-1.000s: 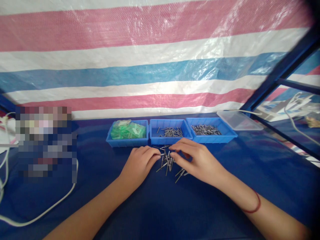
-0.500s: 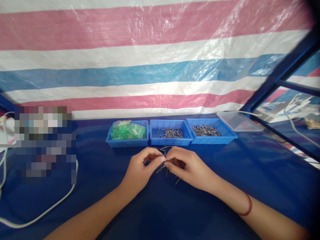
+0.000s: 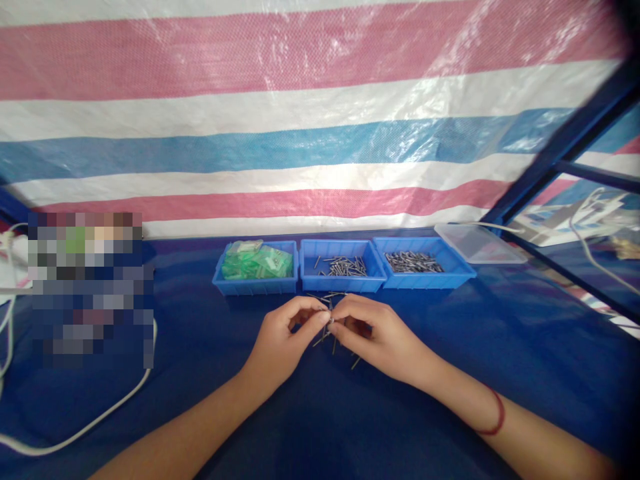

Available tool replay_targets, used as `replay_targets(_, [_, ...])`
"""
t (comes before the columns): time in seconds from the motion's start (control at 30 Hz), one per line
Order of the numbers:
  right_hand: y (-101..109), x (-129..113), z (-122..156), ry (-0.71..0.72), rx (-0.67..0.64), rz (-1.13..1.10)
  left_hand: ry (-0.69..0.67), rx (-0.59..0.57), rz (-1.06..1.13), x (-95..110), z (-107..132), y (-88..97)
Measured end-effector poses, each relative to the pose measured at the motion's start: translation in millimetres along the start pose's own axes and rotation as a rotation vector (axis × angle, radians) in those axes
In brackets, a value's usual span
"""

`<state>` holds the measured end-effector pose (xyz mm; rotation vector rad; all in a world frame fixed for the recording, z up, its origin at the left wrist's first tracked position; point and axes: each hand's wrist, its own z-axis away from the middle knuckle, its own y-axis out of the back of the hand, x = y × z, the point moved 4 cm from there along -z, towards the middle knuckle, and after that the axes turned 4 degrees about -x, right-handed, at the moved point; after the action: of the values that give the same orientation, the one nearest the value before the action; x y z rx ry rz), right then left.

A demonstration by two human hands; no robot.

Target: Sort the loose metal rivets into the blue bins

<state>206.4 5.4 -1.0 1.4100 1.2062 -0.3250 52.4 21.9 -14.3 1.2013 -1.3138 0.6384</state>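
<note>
My left hand [image 3: 290, 337] and my right hand [image 3: 373, 333] meet fingertip to fingertip over the blue tabletop [image 3: 310, 420]. Each is closed in a pinch at the same spot; a tiny part between the fingertips is too small to name. Several thin metal pins [image 3: 355, 363], screw-like or nail-like, lie loose on the table under and around my fingers. Right behind my hands stands the middle blue bin [image 3: 335, 283], which holds more metal pins [image 3: 347, 267]. The left blue bin [image 3: 255, 287] contains green packets [image 3: 257, 262]. In the right blue bin [image 3: 425, 279] are shorter-looking metal pieces [image 3: 413, 261].
A clear plastic lid [image 3: 477, 243] lies beyond the right bin. White cable [image 3: 100, 421] curves over the table at left, near a blurred-out patch. A striped plastic sheet [image 3: 280, 153] hangs behind, and a dark blue frame bar [image 3: 555, 160] slopes up at right.
Both hands stay in almost the same place, with only a slight shift of the fingertips where they meet. The bins and loose pins have not moved noticeably.
</note>
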Motion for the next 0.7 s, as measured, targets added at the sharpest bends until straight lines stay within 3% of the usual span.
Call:
replay_targets(0.27, [5.8,5.7,0.9,-0.061,0.114,-0.038,-0.052,0.013,-0.057,-6.7,-3.1,5.6])
replay_targets(0.43, [13.6,1.1,1.0,-0.046,0.185,-0.023,-0.066,-0.020,-0.225,-2.3,-5.2,6.2])
replay_targets(0.53, [35.4,6.0,1.7,-0.062,0.287,0.072,-0.081,-0.060,-0.418,3.1,-3.1,5.1])
replay_targets(0.7, [99.8,40.8,12.3,-0.251,0.629,0.287,-0.162,-0.220,-0.777,4.3,1.1,-0.8])
